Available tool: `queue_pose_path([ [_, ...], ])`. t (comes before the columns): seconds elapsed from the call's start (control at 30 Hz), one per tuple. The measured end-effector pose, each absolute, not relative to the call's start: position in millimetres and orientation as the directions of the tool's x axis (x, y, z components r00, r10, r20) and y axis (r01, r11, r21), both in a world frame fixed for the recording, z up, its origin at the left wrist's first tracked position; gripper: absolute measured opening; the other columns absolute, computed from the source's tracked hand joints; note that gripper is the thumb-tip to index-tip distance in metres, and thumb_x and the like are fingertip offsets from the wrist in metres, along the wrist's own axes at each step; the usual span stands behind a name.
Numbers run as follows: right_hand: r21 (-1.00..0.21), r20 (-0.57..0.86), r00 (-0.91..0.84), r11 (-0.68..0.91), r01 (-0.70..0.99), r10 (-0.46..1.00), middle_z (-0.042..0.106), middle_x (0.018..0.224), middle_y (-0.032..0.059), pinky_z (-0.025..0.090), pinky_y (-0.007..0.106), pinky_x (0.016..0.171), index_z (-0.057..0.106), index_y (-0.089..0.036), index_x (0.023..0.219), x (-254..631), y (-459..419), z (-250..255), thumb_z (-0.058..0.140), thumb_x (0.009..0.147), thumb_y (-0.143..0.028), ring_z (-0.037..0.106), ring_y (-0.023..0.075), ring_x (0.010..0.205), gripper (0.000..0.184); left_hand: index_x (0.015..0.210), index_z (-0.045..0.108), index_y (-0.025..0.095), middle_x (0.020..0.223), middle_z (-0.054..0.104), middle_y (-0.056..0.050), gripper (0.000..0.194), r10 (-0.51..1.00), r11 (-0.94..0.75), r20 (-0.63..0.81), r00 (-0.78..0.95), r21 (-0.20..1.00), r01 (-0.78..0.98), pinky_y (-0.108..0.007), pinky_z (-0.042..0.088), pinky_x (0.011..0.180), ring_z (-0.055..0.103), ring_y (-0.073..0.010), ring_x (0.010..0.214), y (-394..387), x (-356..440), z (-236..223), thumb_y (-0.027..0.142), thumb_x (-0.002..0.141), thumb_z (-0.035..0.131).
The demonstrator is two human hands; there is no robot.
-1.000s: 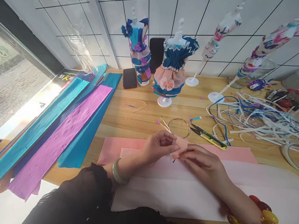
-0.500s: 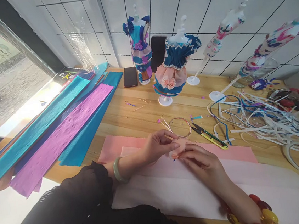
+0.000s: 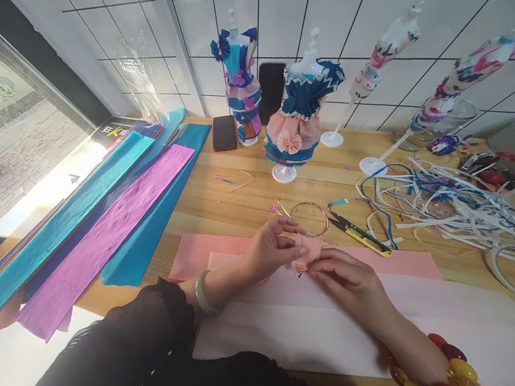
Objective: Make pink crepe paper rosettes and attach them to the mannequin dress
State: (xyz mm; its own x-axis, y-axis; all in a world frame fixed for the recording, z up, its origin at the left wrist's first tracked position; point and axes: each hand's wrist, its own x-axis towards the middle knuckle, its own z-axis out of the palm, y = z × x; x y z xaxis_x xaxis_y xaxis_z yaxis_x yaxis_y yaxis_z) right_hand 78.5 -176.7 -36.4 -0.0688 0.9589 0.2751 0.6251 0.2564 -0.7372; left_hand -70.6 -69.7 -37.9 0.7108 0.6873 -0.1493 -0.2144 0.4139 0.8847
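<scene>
Both of my hands meet over the pink and white paper sheets [image 3: 227, 251] at the table's near edge. My left hand [image 3: 270, 250] pinches the top of a small folded pink paper piece [image 3: 309, 250], with its fingers curled. My right hand [image 3: 347, 282] grips the same piece from below, at the pleated end. A green bangle sits on my left wrist and a beaded bracelet on my right. Just beyond the hands lie a wire ring [image 3: 310, 219] and a pair of green-handled snips [image 3: 358, 234].
Long teal and purple crepe sheets [image 3: 104, 221] lie at the left. Two dressed mini mannequins [image 3: 298, 115] and two patterned ones [image 3: 381, 57] stand at the back, with two phones [image 3: 224, 132]. A tangle of white and blue strips [image 3: 452, 203] covers the right side.
My left fingers have shifted slightly on the pink piece, the forefinger lifting. The view has moved a little; the hands stay in the same spot.
</scene>
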Motion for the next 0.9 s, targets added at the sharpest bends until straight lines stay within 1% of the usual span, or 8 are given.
queue_pose_path([
  [0.1,-0.728,0.287,-0.061,0.259,0.635,0.956,0.066,0.088,0.0048,0.05,0.03,0.076,0.064,-0.023,0.088,78.5,-177.0,-35.5,0.051,0.084,-0.017,0.062,0.0169,0.084,0.015,0.088,0.043,0.016,0.092,0.057,-0.002,0.044,0.683,0.43,-0.173,0.709,0.88,-0.199,-0.016,0.041,0.048,0.052,-0.0021,0.053,-68.4,-70.4,-38.7,0.02,0.058,0.075],
  [0.3,-0.703,0.323,-0.014,0.25,0.666,0.946,0.067,0.085,0.0045,0.051,0.029,0.071,0.064,-0.023,0.087,79.0,-177.6,-35.0,0.053,0.083,-0.017,0.062,0.0166,0.081,0.013,0.083,0.044,0.015,0.086,0.062,-0.005,0.04,0.671,0.499,-0.214,0.71,0.838,-0.219,-0.019,0.041,0.049,0.056,-0.0078,0.058,-65.9,-69.4,-41.7,0.028,0.061,0.074],
  [0.43,-0.694,0.328,-0.025,0.258,0.672,0.944,0.067,0.085,0.004,0.05,0.03,0.073,0.064,-0.024,0.087,79.6,-177.3,-34.8,0.053,0.083,-0.017,0.062,0.0168,0.082,0.014,0.076,0.05,0.012,0.083,0.062,-0.005,0.032,0.673,0.484,-0.21,0.709,0.85,-0.207,-0.02,0.04,0.05,0.055,-0.0074,0.058,-66.5,-69.3,-41.4,0.028,0.061,0.074],
  [0.57,-0.694,0.324,-0.037,0.264,0.67,0.945,0.067,0.085,0.0047,0.051,0.03,0.073,0.065,-0.024,0.087,80.5,-177.0,-34.9,0.052,0.084,-0.019,0.063,0.0174,0.082,0.014,0.078,0.057,0.012,0.07,0.057,-0.001,0.025,0.651,0.476,-0.214,0.728,0.862,-0.173,-0.02,0.038,0.052,0.05,-0.0062,0.056,-67.5,-70.7,-39.4,0.028,0.065,0.07],
  [0.67,-0.7,0.312,-0.058,0.271,0.661,0.948,0.066,0.086,0.0049,0.051,0.029,0.071,0.065,-0.024,0.087,81.0,-177.1,-36.0,0.052,0.084,-0.019,0.063,0.0171,0.081,0.014,0.08,0.06,0.012,0.067,0.055,0.0,0.024,0.621,0.488,-0.222,0.752,0.86,-0.149,-0.02,0.036,0.053,0.048,-0.0063,0.056,-67.5,-72.6,-34.9,0.029,0.066,0.069],
  [0.73,-0.707,0.298,-0.071,0.27,0.654,0.952,0.066,0.086,0.0048,0.051,0.028,0.069,0.064,-0.024,0.087,81.1,-177.3,-36.8,0.051,0.084,-0.019,0.063,0.017,0.081,0.014,0.078,0.06,0.012,0.064,0.054,0.0,0.025,0.601,0.48,-0.215,0.77,0.867,-0.133,-0.021,0.036,0.054,0.048,-0.0066,0.055,-67.3,-73.5,-31.8,0.032,0.067,0.068],
  [0.9,-0.724,0.27,-0.082,0.259,0.64,0.959,0.065,0.088,0.0056,0.051,0.03,0.074,0.064,-0.024,0.089,79.9,-177.5,-35.2,0.051,0.084,-0.017,0.062,0.0174,0.085,0.016,0.076,0.059,0.012,0.061,0.056,0.0,0.03,0.579,0.457,-0.201,0.79,0.883,-0.11,-0.02,0.035,0.049,0.047,-0.0063,0.051,-67.2,-72.9,-34.5,0.037,0.066,0.069],
])
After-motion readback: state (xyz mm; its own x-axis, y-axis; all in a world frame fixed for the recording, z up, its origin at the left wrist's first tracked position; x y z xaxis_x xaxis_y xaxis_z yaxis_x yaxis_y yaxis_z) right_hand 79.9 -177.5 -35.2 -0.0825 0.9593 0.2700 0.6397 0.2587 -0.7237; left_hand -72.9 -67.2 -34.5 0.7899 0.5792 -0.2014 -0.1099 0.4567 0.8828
